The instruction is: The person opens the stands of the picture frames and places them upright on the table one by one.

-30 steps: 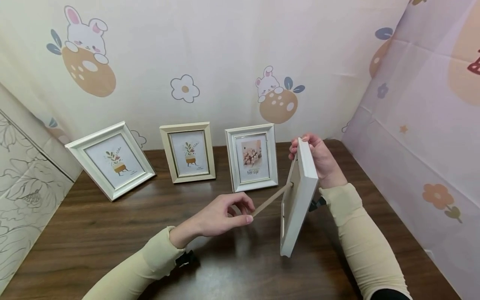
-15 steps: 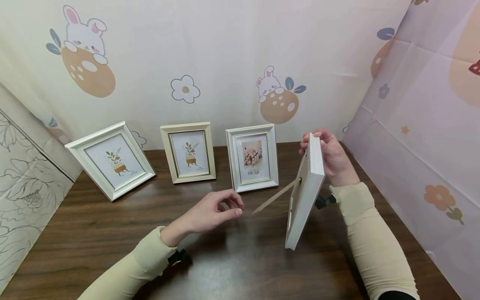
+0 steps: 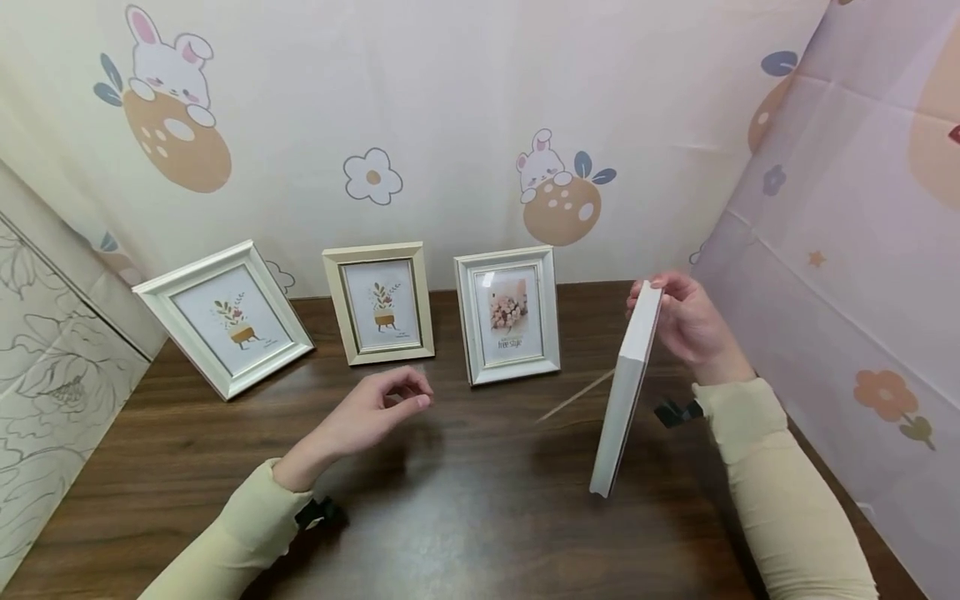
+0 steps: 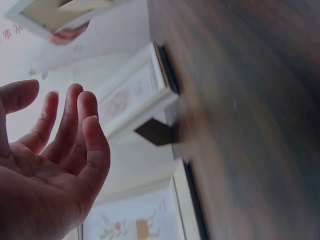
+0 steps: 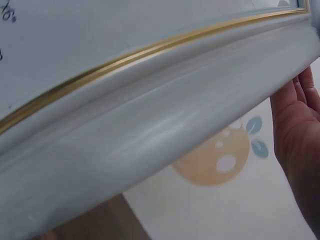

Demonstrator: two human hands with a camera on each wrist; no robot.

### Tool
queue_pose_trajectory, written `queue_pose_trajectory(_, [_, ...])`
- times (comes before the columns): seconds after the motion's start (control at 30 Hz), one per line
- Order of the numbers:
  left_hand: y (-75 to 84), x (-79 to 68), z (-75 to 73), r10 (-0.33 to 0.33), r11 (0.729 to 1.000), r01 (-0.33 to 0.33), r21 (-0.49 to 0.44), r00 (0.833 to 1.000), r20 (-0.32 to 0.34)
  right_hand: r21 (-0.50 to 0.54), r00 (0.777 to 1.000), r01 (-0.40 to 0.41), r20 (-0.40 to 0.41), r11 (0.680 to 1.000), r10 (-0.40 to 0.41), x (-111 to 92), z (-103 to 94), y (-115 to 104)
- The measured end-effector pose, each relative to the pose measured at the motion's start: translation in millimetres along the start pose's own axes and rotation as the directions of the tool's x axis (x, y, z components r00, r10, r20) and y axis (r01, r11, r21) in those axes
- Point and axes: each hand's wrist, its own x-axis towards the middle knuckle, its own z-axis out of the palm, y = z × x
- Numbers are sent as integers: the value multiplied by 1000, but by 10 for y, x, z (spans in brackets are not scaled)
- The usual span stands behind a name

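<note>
My right hand (image 3: 690, 325) grips the top of a white picture frame (image 3: 625, 392), held upright and turned nearly edge-on in the head view. A thin brown stand leg (image 3: 577, 396) sticks out from its back toward the left. The right wrist view shows the frame's front close up, with a gold inner line (image 5: 165, 46) around the picture. My left hand (image 3: 367, 412) hovers over the table, fingers loosely curved and holding nothing; in the left wrist view its palm (image 4: 45, 185) faces up toward the camera with the fingers apart.
Along the back of the dark wooden table (image 3: 450, 533) stand a tilted white frame (image 3: 240, 321), a cream frame (image 3: 381, 304) and another white frame (image 3: 508, 315). Behind them hangs a curtain (image 3: 442, 83) with rabbit prints, and a second curtain closes the right side.
My left hand has let go of the stand leg and drawn back to the left. My right hand has carried the frame rightward and turned it, so the back no longer shows.
</note>
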Motion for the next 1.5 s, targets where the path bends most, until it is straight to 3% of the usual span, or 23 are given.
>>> queue_pose_trajectory(0.37, [-88, -68, -307, -44, 999, 46, 16, 996, -78, -244, 992, -41, -129, 969, 10, -285, -112, -189])
queue_pose_trajectory(0.57, [-121, -77, -343, -69, 997, 71, 19, 995, -75, -246, 987, -17, -160, 969, -23, -408, -177, -337])
queue_pose_trajectory(0.7, [-147, -84, -337, -80, 996, 83, 43, 994, -70, -254, 972, 27, -218, 967, -85, -485, -215, -433])
queue_pose_trajectory(1.03, [-188, -100, -347, -99, 994, 101, 41, 994, -50, -302, 893, 53, -412, 952, -181, -541, -241, -644])
queue_pose_trajectory(1.33, [-228, -112, -350, -94, 995, 95, 33, 995, -37, -345, 797, 122, -525, 930, -299, -491, -284, -711])
queue_pose_trajectory(1.5, [-253, -122, -350, -89, 996, 90, 23, 996, -30, -340, 740, 133, -590, 931, -322, -440, -297, -729])
